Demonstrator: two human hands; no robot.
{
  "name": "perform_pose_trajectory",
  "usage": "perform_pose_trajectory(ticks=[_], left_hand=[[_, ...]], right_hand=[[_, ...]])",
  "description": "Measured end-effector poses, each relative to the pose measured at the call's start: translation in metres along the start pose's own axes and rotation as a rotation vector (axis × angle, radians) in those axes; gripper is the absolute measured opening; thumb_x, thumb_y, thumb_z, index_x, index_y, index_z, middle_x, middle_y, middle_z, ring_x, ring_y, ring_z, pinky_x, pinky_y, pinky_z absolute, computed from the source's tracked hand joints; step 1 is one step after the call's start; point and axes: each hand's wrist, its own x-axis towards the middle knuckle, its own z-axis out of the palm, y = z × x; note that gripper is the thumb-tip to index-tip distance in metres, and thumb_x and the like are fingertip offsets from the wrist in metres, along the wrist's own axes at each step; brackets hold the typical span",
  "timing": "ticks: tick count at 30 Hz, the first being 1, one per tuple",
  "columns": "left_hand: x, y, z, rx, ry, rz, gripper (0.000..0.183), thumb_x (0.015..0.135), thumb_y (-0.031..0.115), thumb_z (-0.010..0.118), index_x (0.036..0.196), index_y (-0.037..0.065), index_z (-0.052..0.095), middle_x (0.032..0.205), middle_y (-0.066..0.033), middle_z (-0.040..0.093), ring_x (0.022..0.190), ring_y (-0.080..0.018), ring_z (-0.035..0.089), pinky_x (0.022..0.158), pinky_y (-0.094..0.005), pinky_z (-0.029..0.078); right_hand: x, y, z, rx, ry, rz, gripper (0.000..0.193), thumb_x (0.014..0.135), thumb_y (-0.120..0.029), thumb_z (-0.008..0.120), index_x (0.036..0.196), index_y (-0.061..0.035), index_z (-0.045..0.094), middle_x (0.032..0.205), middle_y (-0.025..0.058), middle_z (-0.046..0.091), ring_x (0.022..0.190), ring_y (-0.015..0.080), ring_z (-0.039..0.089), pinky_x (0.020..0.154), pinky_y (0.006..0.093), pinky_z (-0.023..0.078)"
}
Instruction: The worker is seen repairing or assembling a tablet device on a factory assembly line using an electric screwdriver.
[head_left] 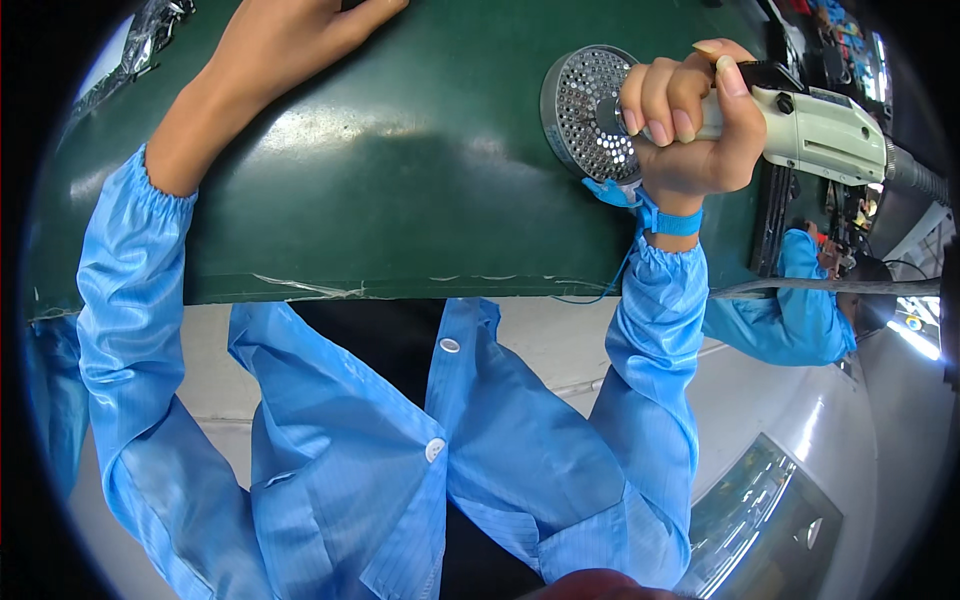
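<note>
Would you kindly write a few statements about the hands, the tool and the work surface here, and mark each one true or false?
1. The right hand grips a cream-coloured power tool with a perforated round disc. True.
2. The left hand holds a screwdriver. False: it rests flat on the green mat, holding nothing that shows.
3. A blue wrist strap sits on the right wrist. True.
4. The mat is red. False: it is dark green.
5. Both sleeves are blue. True.
</note>
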Motion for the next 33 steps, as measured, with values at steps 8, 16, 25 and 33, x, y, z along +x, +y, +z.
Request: perform_pose_trajectory(ticks=[8,16,25,33], left_hand=[[0.000,-0.002,-0.002,-0.075,0.069,0.037,0.012,0.090,0.011,0.073,0.100,0.005,0.073,0.106,-0.0109,0.067,0.094,-0.0301,0.063,0.085,-0.0395,0.050],[-0.003,-0.005,0.002,-0.138,0.107,0.046,0.013,0.090,0.012,0.073,0.100,0.005,0.073,0.106,-0.0105,0.067,0.093,-0.0299,0.063,0.084,-0.0391,0.049],[-0.001,-0.010,0.039,-0.546,0.345,0.137,0.013,0.090,0.012,0.073,0.100,0.004,0.073,0.105,-0.0102,0.067,0.092,-0.0298,0.063,0.083,-0.0389,0.049],[0.023,0.007,-0.012,-0.301,0.261,-0.087,0.009,0.098,0.007,0.063,0.092,0.000,0.065,0.086,-0.0155,0.064,0.076,-0.0351,0.063,0.069,-0.0417,0.051]], right_hand=[[0.001,0.001,0.001,-0.016,0.074,0.030,0.037,0.100,-0.027,0.043,0.114,0.0009,0.062,0.055,-0.0018,0.034,0.044,0.0113,0.035,0.046,0.0323,0.039],[0.003,-0.002,0.005,-0.062,0.061,0.069,0.031,0.102,-0.029,0.042,0.093,-0.0035,0.056,0.054,-0.0022,0.033,0.044,0.0109,0.036,0.046,0.0320,0.038],[0.002,0.004,0.005,-0.048,0.023,0.052,0.042,0.105,-0.032,0.039,0.120,0.0036,0.056,0.055,-0.0014,0.034,0.045,0.0113,0.036,0.046,0.0328,0.039],[0.009,-0.014,0.013,-0.054,0.051,0.002,0.046,0.106,-0.034,0.036,0.127,0.0042,0.053,0.056,-0.0011,0.035,0.045,0.0117,0.037,0.046,0.0330,0.040]])
